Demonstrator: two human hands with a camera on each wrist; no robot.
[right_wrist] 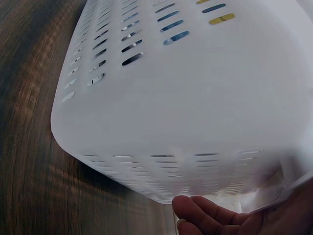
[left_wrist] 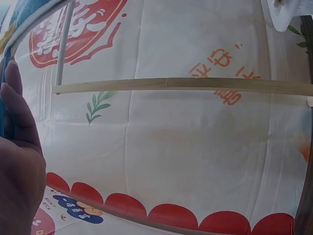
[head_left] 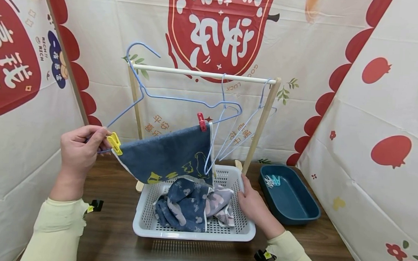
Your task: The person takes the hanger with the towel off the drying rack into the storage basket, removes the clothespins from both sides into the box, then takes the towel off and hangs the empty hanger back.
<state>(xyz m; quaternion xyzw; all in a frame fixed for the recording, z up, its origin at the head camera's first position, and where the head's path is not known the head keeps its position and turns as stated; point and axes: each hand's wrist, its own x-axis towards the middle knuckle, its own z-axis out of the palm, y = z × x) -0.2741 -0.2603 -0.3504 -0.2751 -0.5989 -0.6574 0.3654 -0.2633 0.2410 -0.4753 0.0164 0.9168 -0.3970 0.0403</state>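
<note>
My left hand (head_left: 79,151) pinches the lower left corner of a blue wire hanger (head_left: 177,98), tilted above the basket. From its lower bar hangs a dark blue towel (head_left: 170,156) with yellow drawings. A yellow clothespin (head_left: 115,143) clips its left end, a red clothespin (head_left: 202,122) its right. My right hand (head_left: 256,205) grips the right rim of the white basket (head_left: 191,235); the right wrist view has curled fingers (right_wrist: 200,214) beside the basket's slotted wall. In the basket lie a crumpled navy patterned cloth (head_left: 185,206) and a pinkish-grey cloth (head_left: 222,202).
Behind the basket stands a wooden rack with a white top rod (head_left: 197,72). Two empty hangers (head_left: 241,126) hang at its right end. A dark teal tray (head_left: 293,198) with several clothespins (head_left: 273,181) is at the right. Printed cloth walls (head_left: 105,19) enclose the table.
</note>
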